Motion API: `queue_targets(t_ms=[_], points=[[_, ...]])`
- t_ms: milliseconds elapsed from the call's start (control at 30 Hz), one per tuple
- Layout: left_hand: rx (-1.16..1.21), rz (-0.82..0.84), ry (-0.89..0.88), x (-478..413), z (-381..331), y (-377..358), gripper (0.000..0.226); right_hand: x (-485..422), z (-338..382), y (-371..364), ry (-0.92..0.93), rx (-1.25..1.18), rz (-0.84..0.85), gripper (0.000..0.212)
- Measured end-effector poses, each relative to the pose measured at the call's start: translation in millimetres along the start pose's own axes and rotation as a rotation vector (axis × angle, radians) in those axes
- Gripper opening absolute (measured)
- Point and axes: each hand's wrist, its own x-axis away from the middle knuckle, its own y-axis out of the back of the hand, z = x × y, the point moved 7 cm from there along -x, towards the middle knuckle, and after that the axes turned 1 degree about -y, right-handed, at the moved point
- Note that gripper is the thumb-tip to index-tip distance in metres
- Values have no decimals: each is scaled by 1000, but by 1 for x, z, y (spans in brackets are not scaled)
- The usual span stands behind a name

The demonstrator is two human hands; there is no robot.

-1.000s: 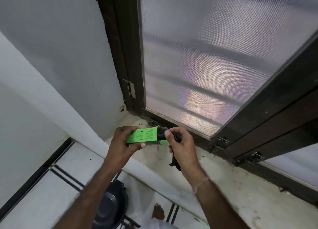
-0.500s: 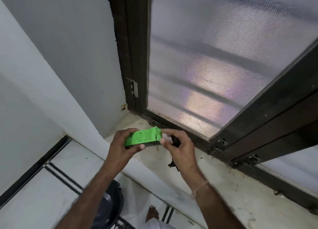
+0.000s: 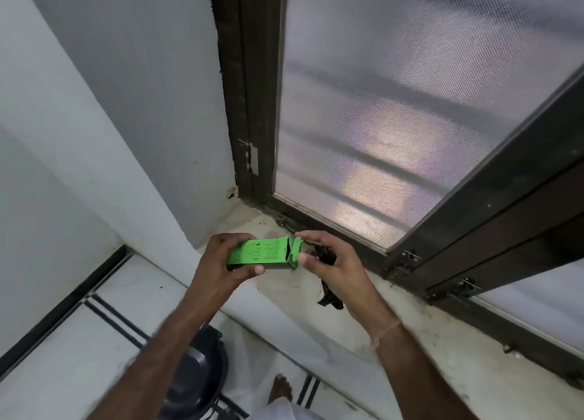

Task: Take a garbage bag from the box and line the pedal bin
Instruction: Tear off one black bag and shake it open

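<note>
Head view
Sill: my hands are above a pale stone window sill (image 3: 395,340), which is stained and has dark specks.
Window: a dark brown frame (image 3: 252,104) holds a fine mesh screen (image 3: 395,119); a second dark frame (image 3: 505,224) crosses it at the right.
Walls: plain white walls (image 3: 110,88) meet at the corner left of the window.
Floor: white tiles with black stripes (image 3: 104,312) lie below the sill.
Box: my left hand (image 3: 218,268) is wrapped around the green garbage bag box (image 3: 259,255) and holds it lying sideways over the sill edge; its end flap (image 3: 296,252) stands open to the right.
Bag: my right hand (image 3: 335,268) is closed on a black garbage bag (image 3: 328,296); thumb and forefinger touch the flap, and a bag end hangs under the palm.
Pedal bin: the dark bin (image 3: 196,375) stands on the floor below, under my left forearm.
Hidden: most of the bag is inside my fist; the forearm covers part of the bin; the print on the box is too small to read; my bare foot (image 3: 279,388) is partly cut off.
</note>
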Motion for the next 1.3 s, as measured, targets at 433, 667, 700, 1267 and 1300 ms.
queue_targets(t_ms=[433,667,700,1267,1300], points=[[11,44,-54,1,-1,7,56,-12,-6,-10,-20,131,42,19],[-55,60,-72,-2,5,7,58,-13,-17,-14,-75,70,-5,17],[-54,62,-72,-2,6,6,58,-13,-19,-14,-77,66,-30,15],[-389,135,44,-46,44,-30,77,-19,-95,-24,-328,-156,-240,20],[-451,127,29,-43,42,-28,80,-14,-95,-22,-335,-154,-268,16]])
